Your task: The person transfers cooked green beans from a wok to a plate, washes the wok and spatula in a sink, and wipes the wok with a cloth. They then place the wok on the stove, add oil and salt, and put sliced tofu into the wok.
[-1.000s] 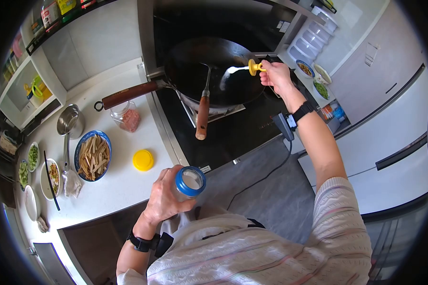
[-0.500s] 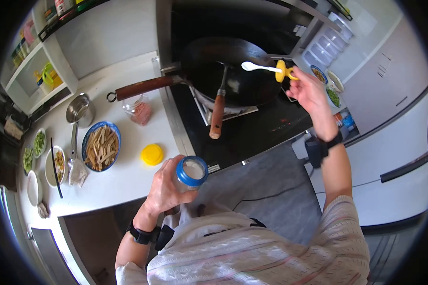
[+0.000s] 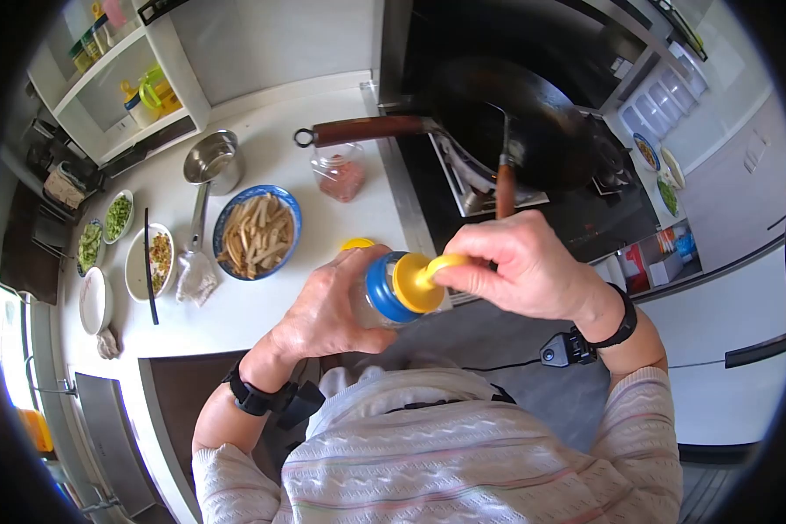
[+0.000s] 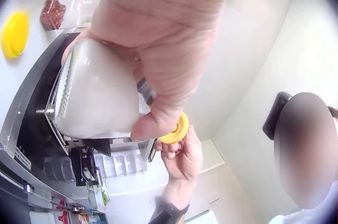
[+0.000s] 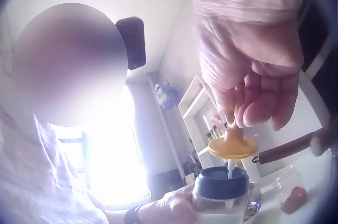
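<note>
My left hand (image 3: 327, 306) grips a clear jar (image 4: 100, 92) of white contents, its blue collar (image 3: 382, 295) facing up and tilted toward the right. By its loop handle, my right hand (image 3: 524, 262) pinches a yellow lid (image 3: 417, 284) between thumb and fingers. From the underside of that lid, a white spoon (image 5: 231, 168) reaches down into the jar's mouth. In the right wrist view a gap shows between lid and collar. Behind the hands, a dark wok (image 3: 541, 144) sits on the stove with a wooden-handled spatula (image 3: 506, 188) in it.
On the left counter stand a blue-rimmed bowl (image 3: 295, 218) of pale strips, a metal pot (image 3: 217, 162), and a jar of pink contents (image 3: 341, 179). A yellow cap (image 3: 356, 244) lies partly behind my left hand. The wok handle (image 3: 371, 131) juts over the counter.
My right hand has come back from over the wok to the jar, bringing the yellow lid and spoon. White grains were falling from the spoon earlier. My left hand still holds the jar.
</note>
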Demonstrator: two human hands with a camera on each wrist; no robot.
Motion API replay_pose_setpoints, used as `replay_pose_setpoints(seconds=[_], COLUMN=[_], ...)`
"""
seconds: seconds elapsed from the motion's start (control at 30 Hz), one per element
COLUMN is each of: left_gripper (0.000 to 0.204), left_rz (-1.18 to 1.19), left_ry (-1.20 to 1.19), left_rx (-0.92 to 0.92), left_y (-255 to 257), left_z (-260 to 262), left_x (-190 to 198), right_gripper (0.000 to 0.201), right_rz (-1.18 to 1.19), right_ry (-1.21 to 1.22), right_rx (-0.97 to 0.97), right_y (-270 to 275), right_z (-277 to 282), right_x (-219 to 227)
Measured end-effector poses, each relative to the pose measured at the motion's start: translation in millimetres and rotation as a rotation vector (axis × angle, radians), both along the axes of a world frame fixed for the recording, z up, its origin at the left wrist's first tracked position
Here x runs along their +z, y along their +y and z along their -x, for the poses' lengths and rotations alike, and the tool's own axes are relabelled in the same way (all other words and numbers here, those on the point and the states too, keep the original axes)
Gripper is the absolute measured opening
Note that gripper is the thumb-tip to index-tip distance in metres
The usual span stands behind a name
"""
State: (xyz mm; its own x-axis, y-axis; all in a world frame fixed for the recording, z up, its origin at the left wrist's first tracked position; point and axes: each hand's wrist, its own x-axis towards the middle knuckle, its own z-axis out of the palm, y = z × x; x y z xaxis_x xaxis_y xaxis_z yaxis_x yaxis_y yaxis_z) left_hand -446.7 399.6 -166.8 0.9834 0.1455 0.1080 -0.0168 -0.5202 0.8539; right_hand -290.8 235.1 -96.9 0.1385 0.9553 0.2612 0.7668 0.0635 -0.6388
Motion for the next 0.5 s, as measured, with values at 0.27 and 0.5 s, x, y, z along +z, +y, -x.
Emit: replay_pose_setpoints(seconds=[0.27,0.5], left_gripper=[0.072,0.078], left_rz=[0.075,0.053], left_ry=[0.076,0.083], left_rx=[-0.016,0.063], left_y=[105,208], left_z=[56,104], left_x=[18,31], right_gripper=[0.018,0.024], right_rz=[-0.007,-0.214], right_ry=[-0.032,0.004], right_rx=[0.096,-0.002], right_y=[121,209], right_z=[46,96], right_x=[2,-7])
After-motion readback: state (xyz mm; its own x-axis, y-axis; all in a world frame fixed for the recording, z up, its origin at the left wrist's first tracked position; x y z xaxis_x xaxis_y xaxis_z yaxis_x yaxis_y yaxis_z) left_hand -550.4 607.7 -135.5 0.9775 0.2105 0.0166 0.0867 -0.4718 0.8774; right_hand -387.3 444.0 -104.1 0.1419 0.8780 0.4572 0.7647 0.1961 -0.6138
